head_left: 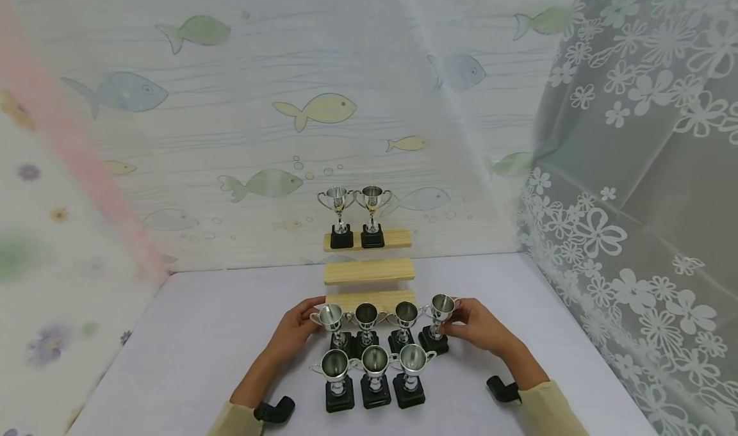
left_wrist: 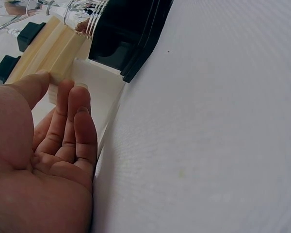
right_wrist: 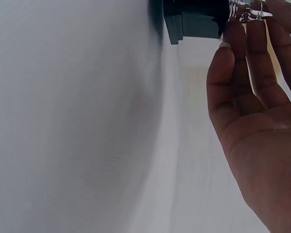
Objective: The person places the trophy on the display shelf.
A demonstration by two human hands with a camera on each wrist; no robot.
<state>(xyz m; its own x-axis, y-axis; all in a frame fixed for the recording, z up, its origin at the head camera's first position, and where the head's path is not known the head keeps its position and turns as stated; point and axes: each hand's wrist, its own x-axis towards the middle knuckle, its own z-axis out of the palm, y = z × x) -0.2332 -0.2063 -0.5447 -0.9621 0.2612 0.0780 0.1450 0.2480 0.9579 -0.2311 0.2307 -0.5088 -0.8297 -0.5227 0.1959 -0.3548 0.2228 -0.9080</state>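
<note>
My right hand [head_left: 475, 327] grips a small silver trophy cup [head_left: 442, 305] by its stem, above the black base [right_wrist: 199, 19]. That cup is at the right end of a row of several like it. My left hand [head_left: 291, 330] is at the left end of the lowest wooden step [head_left: 369, 298], behind the leftmost cup of that row [head_left: 331, 318]. In the left wrist view, its thumb and fingers [left_wrist: 77, 107] pinch the corner of that wooden step [left_wrist: 53, 48]. Three more trophy cups [head_left: 375, 360] stand in front on the white cloth.
Two trophy cups [head_left: 371, 199] stand on the top wooden step [head_left: 398, 236] at the back. Below it is a bare middle step [head_left: 369, 271]. A fish-print curtain [head_left: 311, 109] hangs behind, and a lace curtain [head_left: 634, 231] borders the right side.
</note>
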